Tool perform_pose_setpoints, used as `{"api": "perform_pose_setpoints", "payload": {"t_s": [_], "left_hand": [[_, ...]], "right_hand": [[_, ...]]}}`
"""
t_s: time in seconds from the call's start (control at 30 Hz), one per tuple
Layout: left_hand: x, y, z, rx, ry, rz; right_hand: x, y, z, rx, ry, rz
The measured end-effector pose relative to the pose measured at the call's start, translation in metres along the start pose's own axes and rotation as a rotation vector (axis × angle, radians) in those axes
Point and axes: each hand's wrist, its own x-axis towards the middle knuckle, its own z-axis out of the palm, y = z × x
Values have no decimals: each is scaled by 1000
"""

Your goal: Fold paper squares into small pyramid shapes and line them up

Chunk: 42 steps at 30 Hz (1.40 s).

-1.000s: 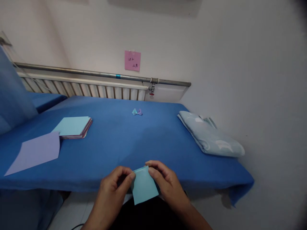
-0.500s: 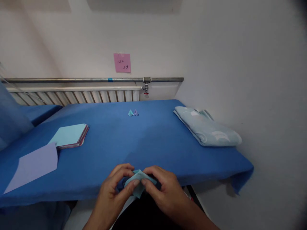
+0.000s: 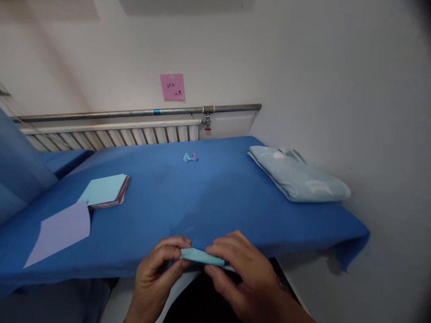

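A small folded piece of light blue paper [image 3: 201, 256] is held between my two hands at the near edge of the blue-covered table. My left hand [image 3: 161, 264] pinches its left end between thumb and fingers. On the other side, the fingers of my right hand [image 3: 240, 264] rest over the paper's right end, with the thumb below it. The paper looks narrow and flattened, seen nearly edge-on. Its underside is hidden from view.
A stack of coloured paper [image 3: 106, 189] and a loose purple sheet [image 3: 62, 231] lie at the left. Toward the back sits a small bow-shaped folded paper [image 3: 190, 157], teal and purple. A folded pale blanket [image 3: 299, 177] is at the right. Behind the table [image 3: 158, 193] runs a radiator [image 3: 134, 135].
The light blue paper went from an opened, pointed shape to a narrow, flat one. My right hand's fingers moved over its right end. The view shifted slightly.
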Motion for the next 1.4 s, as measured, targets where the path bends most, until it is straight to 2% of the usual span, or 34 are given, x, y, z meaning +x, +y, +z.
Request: {"api": "perform_pose_setpoints", "payload": {"t_s": [0.2,0.3,0.5,0.7,0.9,1.0,1.07,1.2,1.4], "left_hand": [[2,15,-8,75,-77,136],[3,24,-12,109,-98,188],[1,33,-15,111,-89,198],[-1,38,-20,250,-109,230],[-4,37,-19,232,-69,205],[-5,32,-18,179,-52,212],[-7,29,-18,138,-22,198],[-9,27,-16,67,28,146],[-6,25,-13,-13,3,128]], "right_hand": [[3,-4,-3,-133,35,-161],[4,-5,-3,-151,15,-166],[4,-6,-5,-175,-16,-186],[8,-8,-6,-180,-57,-202],[3,-6,-8,-53,-59,-106],[-6,2,-10,49,0,14],[-10,8,-11,70,33,35],[-10,13,-10,46,-18,-84],[-4,12,-10,-4,-40,-208]]}}
